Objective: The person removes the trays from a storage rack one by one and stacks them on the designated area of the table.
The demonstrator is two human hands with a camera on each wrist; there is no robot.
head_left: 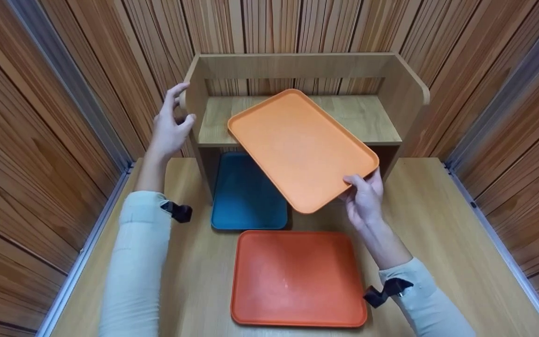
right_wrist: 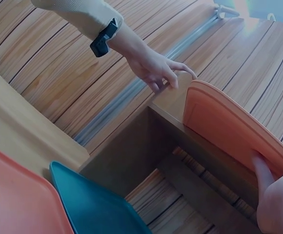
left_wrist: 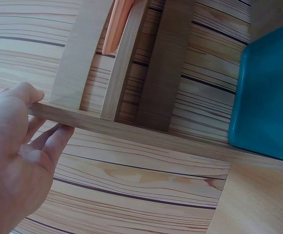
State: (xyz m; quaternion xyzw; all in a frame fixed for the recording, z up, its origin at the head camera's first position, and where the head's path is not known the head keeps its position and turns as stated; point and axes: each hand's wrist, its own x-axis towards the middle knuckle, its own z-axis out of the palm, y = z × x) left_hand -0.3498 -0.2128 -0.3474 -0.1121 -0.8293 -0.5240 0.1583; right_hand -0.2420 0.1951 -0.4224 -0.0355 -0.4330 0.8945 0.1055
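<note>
My right hand (head_left: pixel 365 201) pinches a light orange tray (head_left: pixel 302 150) by its near right corner, thumb on top and fingers beneath. The tray is held at an angle in front of a wooden desktop shelf (head_left: pixel 297 63), overlapping its middle board in the head view. At the shelf's left side panel (left_wrist: pixel 92 122), my left hand (head_left: pixel 171 128) grips the front edge, thumb on one face and fingers on the other. A blue tray (head_left: pixel 248 194) lies on the table, its far part inside the lower compartment on the left.
A red-orange tray (head_left: pixel 297 281) lies flat on the table (head_left: pixel 194 290) nearest to me, in front of the blue one. Wood-patterned walls (head_left: pixel 40 140) with metal rails (head_left: pixel 82 252) along their base close in the left, right and back.
</note>
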